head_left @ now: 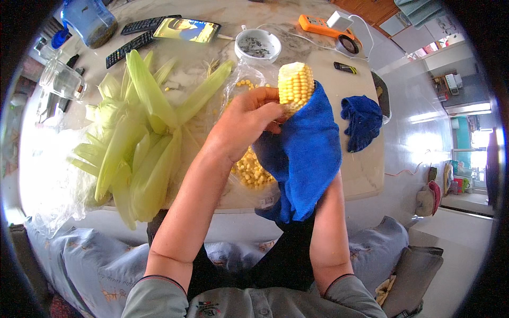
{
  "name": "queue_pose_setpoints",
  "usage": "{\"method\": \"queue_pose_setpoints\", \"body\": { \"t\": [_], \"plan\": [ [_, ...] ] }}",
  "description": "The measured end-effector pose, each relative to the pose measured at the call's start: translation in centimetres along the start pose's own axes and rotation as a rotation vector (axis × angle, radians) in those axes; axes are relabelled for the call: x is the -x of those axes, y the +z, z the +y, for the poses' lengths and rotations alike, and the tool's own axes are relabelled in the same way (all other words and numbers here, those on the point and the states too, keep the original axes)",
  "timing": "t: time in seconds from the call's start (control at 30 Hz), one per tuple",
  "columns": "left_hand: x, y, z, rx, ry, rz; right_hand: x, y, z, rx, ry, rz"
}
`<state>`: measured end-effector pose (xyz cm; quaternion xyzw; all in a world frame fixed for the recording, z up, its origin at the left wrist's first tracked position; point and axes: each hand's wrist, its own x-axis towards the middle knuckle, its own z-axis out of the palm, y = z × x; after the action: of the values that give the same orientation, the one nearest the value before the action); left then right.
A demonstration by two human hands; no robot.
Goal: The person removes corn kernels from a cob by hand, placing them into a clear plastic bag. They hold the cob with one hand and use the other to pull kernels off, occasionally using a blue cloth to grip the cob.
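A partly stripped corn cob [296,85] stands upright above the table, yellow kernels still covering its upper part. My left hand [254,115] pinches the cob's lower left side between thumb and fingers. A blue cloth [308,155] wraps the cob's lower end and drapes over my right hand, which is hidden; only the right forearm [332,214] shows below it. Through the cloth, that hand grips the cob. Beneath my hands, loose corn kernels [254,171] lie heaped in a clear plastic bag [238,75].
Green corn husks [139,147] pile up at left, beside a glass jar [61,77]. Remotes [131,47], a lit phone [186,30] and a white cup [257,45] line the back. An orange power strip [318,26] and another blue cloth [362,121] are at right.
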<state>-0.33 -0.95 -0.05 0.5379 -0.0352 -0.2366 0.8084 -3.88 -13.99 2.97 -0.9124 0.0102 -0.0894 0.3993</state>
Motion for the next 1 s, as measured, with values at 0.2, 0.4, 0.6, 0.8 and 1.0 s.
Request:
{"method": "queue_pose_setpoints", "body": {
  "t": [0.2, 0.4, 0.6, 0.8, 1.0],
  "plan": [
    [0.3, 0.6, 0.5, 0.191, -0.057, 0.050, 0.0, 0.1, 1.3, -0.094, 0.015, -0.015],
    [0.0, 0.5, 0.0, 0.336, -0.089, 0.020, -0.1, 0.3, 1.9, -0.108, 0.090, -0.050],
    [-0.2, 0.1, -0.4, 0.393, -0.115, 0.007, 0.0, 0.7, 1.7, 0.020, -0.040, 0.029],
    [-0.4, 0.9, -1.5, 0.279, -0.020, 0.075, 0.0, 1.1, 2.7, 0.044, -0.025, 0.036],
    [0.3, 0.8, 0.5, 0.097, -0.012, 0.047, -0.1, 0.3, 1.9, -0.037, -0.065, 0.005]
  ]
}}
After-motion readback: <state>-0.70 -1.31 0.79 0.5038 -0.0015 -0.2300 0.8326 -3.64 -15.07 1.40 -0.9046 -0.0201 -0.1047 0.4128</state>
